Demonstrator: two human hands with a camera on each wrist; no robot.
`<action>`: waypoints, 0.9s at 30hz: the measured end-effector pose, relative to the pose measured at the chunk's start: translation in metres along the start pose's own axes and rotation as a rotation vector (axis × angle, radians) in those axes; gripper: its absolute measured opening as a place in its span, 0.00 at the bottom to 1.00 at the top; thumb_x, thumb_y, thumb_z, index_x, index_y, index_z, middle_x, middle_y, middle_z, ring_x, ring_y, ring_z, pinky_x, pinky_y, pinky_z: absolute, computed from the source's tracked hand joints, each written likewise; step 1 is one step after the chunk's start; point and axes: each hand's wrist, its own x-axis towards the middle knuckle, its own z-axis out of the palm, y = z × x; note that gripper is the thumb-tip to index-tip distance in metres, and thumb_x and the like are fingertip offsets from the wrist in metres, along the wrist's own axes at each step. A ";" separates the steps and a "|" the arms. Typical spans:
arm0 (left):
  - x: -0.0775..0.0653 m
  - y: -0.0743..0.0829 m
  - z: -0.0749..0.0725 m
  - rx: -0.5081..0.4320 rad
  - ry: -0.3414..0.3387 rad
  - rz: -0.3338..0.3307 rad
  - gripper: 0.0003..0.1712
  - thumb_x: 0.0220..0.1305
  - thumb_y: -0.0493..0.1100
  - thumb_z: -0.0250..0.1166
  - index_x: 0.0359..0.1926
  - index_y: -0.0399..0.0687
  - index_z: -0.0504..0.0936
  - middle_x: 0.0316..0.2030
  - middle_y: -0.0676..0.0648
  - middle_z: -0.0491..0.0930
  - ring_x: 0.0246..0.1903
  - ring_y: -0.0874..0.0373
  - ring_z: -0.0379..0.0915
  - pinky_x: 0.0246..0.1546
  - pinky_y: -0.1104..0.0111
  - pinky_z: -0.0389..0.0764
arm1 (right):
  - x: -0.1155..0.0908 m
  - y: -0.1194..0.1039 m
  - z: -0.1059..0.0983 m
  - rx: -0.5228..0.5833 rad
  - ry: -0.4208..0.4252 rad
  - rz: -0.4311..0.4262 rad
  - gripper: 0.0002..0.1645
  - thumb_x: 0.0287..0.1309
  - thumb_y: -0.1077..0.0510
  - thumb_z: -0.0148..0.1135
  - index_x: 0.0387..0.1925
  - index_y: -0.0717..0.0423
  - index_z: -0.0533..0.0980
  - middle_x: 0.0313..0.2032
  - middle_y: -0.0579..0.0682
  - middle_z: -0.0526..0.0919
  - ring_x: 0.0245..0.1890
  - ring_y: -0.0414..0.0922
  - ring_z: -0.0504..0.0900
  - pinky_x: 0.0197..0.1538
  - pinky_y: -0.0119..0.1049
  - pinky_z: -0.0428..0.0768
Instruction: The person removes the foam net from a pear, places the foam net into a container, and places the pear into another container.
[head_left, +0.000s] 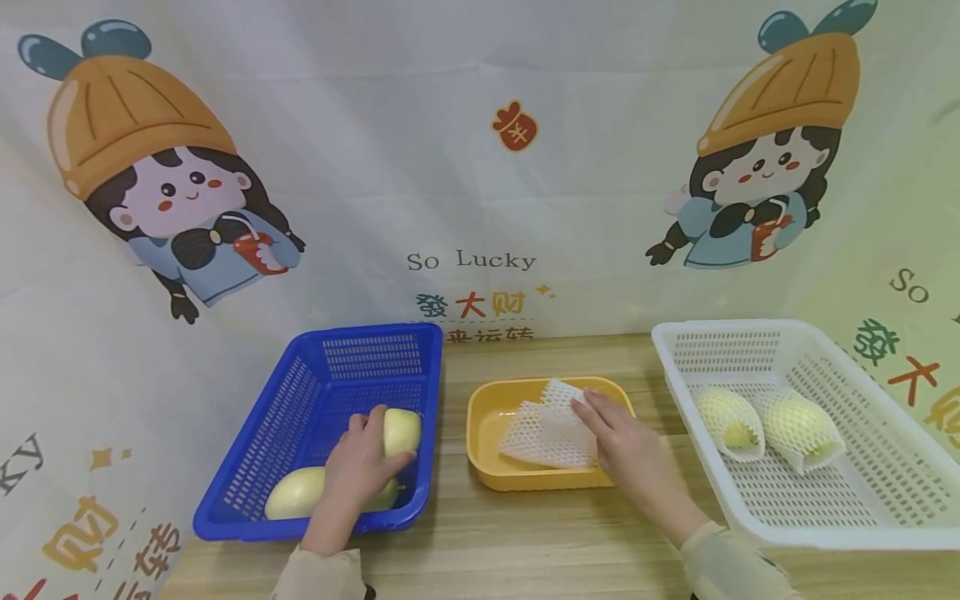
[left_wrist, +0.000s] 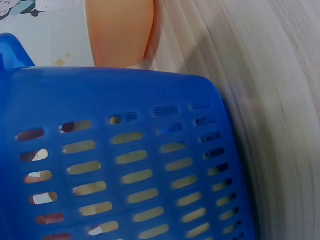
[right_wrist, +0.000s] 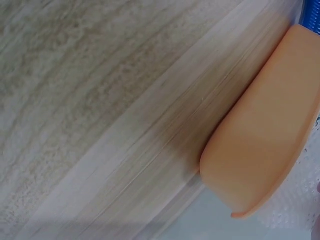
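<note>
Our left hand (head_left: 360,467) grips a fruit (head_left: 402,432), thumb and fingers round it, inside the blue basket (head_left: 255,528) near its right wall. Our right hand (head_left: 628,443) reaches over the tray (head_left: 525,481), its fingers on the net (head_left: 551,437); its thumb is hidden, so we cannot tell whether it pinches. Whether the net is one piece or several we cannot make out.

We judge the work to be partway: two netted fruits (head_left: 798,425) sit side by side in the white basket (head_left: 862,536), while the fruit in our grip is bare and more bare fruit (head_left: 294,493) shows below it. Our left hand hides how much lies there.

The tray stands between the two baskets on the table (head_left: 525,550), with a printed cloth (head_left: 480,208) behind. The blue basket's right wall stands between our fruit and the net. In the left wrist view slotted plastic covers most of our grip; the right wrist view shows mainly table and the tray's outside
</note>
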 end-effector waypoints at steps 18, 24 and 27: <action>0.009 -0.003 0.010 0.054 -0.076 -0.046 0.42 0.40 0.53 0.69 0.53 0.36 0.65 0.38 0.34 0.67 0.33 0.37 0.69 0.28 0.48 0.71 | -0.006 -0.003 0.016 0.005 -0.175 0.121 0.28 0.35 0.72 0.58 0.46 0.57 0.76 0.50 0.59 0.72 0.51 0.54 0.69 0.37 0.43 0.77; 0.012 -0.005 0.015 0.061 -0.108 -0.058 0.41 0.39 0.53 0.70 0.51 0.36 0.66 0.36 0.35 0.67 0.32 0.38 0.69 0.29 0.47 0.70 | -0.003 -0.003 0.020 0.030 -0.202 0.199 0.26 0.36 0.74 0.52 0.42 0.58 0.78 0.33 0.54 0.70 0.35 0.50 0.69 0.17 0.30 0.69; 0.012 -0.006 0.018 0.066 -0.144 -0.072 0.40 0.39 0.53 0.70 0.51 0.36 0.66 0.35 0.35 0.67 0.32 0.38 0.69 0.29 0.47 0.70 | -0.002 -0.001 0.022 0.041 -0.198 0.224 0.25 0.34 0.75 0.51 0.39 0.60 0.79 0.26 0.49 0.64 0.27 0.46 0.63 0.15 0.27 0.61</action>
